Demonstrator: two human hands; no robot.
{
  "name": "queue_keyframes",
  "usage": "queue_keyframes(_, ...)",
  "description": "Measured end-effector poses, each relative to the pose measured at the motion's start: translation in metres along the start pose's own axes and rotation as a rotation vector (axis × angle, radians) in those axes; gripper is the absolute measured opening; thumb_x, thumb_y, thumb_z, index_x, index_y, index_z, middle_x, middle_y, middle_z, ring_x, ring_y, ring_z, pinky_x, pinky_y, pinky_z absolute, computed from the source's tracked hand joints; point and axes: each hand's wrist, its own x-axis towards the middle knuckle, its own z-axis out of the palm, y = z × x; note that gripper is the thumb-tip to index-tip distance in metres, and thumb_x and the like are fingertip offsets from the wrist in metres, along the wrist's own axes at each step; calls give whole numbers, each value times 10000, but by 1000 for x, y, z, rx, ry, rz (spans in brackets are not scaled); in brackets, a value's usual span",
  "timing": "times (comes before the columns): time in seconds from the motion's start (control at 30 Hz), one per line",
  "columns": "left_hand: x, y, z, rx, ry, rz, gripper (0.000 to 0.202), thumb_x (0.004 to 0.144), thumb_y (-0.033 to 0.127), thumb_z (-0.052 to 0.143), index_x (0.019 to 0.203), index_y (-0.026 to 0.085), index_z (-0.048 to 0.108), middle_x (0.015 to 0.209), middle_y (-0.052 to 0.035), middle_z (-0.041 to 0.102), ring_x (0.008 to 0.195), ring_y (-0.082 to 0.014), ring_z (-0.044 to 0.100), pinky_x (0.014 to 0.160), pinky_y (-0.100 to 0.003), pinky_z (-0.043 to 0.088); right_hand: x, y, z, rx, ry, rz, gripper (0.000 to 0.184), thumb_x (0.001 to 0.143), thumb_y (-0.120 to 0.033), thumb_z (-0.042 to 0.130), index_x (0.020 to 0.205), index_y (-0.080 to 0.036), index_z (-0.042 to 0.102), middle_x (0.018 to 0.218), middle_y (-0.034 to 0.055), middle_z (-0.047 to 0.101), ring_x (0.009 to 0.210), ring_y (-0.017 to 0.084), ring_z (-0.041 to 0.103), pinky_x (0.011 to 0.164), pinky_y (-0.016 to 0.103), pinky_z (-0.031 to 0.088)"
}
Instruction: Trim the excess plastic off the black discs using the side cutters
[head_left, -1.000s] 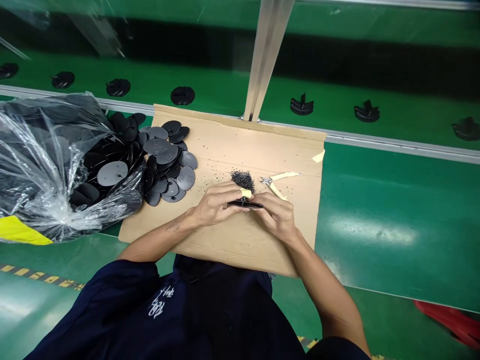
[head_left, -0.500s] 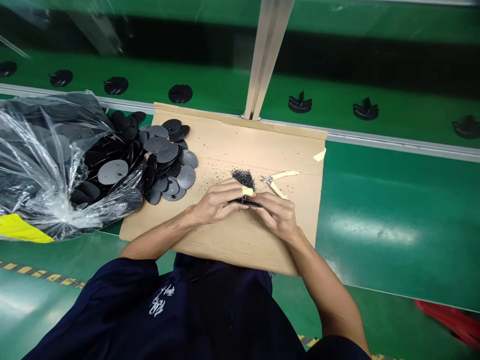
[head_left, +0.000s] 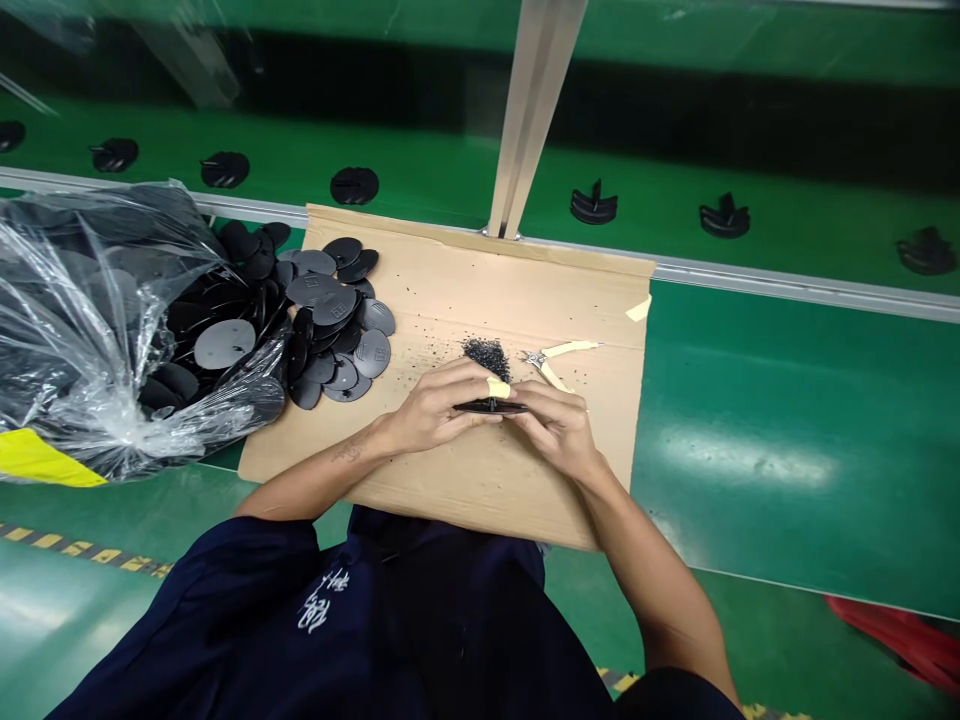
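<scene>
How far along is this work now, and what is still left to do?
Done: a small heap of black bits seems cut off already, on the cardboard. In hand: the left hand and right hand hold one black piece. Left: many black discs piled beside, more in the plastic bag.

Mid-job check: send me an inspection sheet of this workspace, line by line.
Surface: cardboard sheet on a green bench top, dotted with black specks.
Job's things: flat black piece pinched between both hands; yellow-handled side cutters beside them.
Clutter: heap of black trimmings; black plastic discs in a pile spilling from a clear plastic bag.
Grippers: left hand, one finger yellow-taped; right hand.
Cables: nothing seen.
Surroundings: black parts in a row beyond an aluminium rail.
</scene>
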Motion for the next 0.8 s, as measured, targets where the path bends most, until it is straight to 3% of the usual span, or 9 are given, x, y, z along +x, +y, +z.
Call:
queue_keyframes(0.1, -1, -2, 0, -17, 55, -100, 223, 954, 310, 698, 1143, 198, 735, 963, -68, 763, 861, -150, 705, 761, -277, 563, 5, 6, -18, -201, -52, 11, 335, 961, -391, 681, 1279, -287, 690, 1220, 92, 733, 1128, 277, 693, 993, 491, 590)
queue_keyframes(0.2, -2, -5, -1, -2, 101, -275, 201, 951, 331, 696, 1079, 188, 755, 931, -56, 770, 833, -150, 708, 759, -270, 561, 6, 23, -40, -533, -30, 121, 644, 838, -465, 807, 1420, -297, 587, 1436, 131, 593, 1387, 397, 498, 1150, 673, 423)
queue_keyframes(0.27, -3, -9, -1, 8, 97, -378, 211, 972, 354, 653, 1035, 179, 754, 947, -59, 776, 863, -162, 717, 780, -275, 563, 4, 36, -52, -643, -44, 192, 738, 810, -486, 824, 1458, -266, 548, 1449, 155, 553, 1424, 440, 435, 1140, 696, 413)
queue_keyframes(0.33, -4, -11, -1, 3, 72, -457, 236, 987, 365, 613, 1039, 175, 742, 997, -68, 779, 911, -175, 722, 801, -278, 564, 2, 43, -57, -685, -59, 230, 652, 859, -474, 770, 1434, -240, 568, 1382, 167, 571, 1340, 425, 510, 1074, 650, 484)
queue_keyframes(0.47, -6, -13, 0, -47, 71, -529, 243, 953, 370, 652, 1072, 173, 730, 1029, -65, 781, 918, -182, 727, 801, -276, 573, 3, 36, -53, -618, -11, 252, 428, 958, -450, 627, 1320, -220, 632, 1240, 158, 612, 1120, 338, 623, 930, 526, 568)
queue_keyframes(0.6, -4, -11, 0, -106, 126, -464, 233, 911, 376, 721, 1022, 174, 761, 970, -59, 788, 869, -172, 732, 785, -275, 584, 9, 13, -41, -356, 42, 201, 338, 1022, -436, 521, 1280, -242, 622, 1200, 115, 672, 1090, 274, 642, 958, 460, 547)
queue_keyframes(0.8, -1, -8, -1, -100, 146, -332, 206, 906, 367, 749, 994, 183, 781, 914, -59, 783, 833, -159, 718, 771, -273, 571, 10, -1, -25, -252, 27, 49, 323, 988, -415, 589, 1258, -247, 649, 1131, 100, 733, 1008, 270, 663, 898, 458, 545)
